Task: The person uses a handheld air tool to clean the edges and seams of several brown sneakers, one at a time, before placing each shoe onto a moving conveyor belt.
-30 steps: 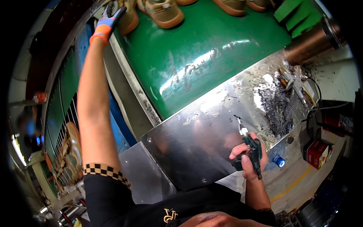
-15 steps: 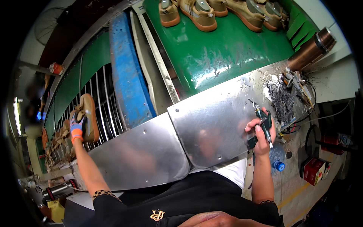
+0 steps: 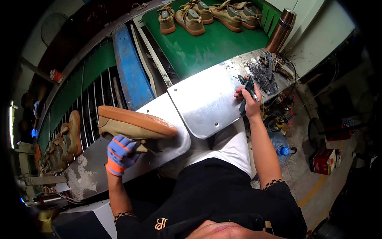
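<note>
My left hand [image 3: 122,153], in a blue and orange glove, grips a tan lace-up shoe [image 3: 127,129] near its laces. The shoe lies on its side over the left metal plate, its brown gum sole facing away from me and whitish marks along one end. Bare, my right hand [image 3: 251,99] is closed around a dark green hand tool [image 3: 249,88] with a metal end, above the right metal plate [image 3: 203,99]. The tool's exact kind is unclear.
Several tan shoes [image 3: 191,22] stand on the green belt [image 3: 191,51] ahead; more [image 3: 71,133] line the metal-barred rack at left. A copper-coloured flask [image 3: 281,30] stands by black debris [image 3: 262,75] at the plate's right end. A blue-capped bottle [image 3: 280,147] is below right.
The shoe has come off the rack, moving right and toward me in my left hand, and has turned sole away. My right hand still holds the tool; the whole view has shifted.
</note>
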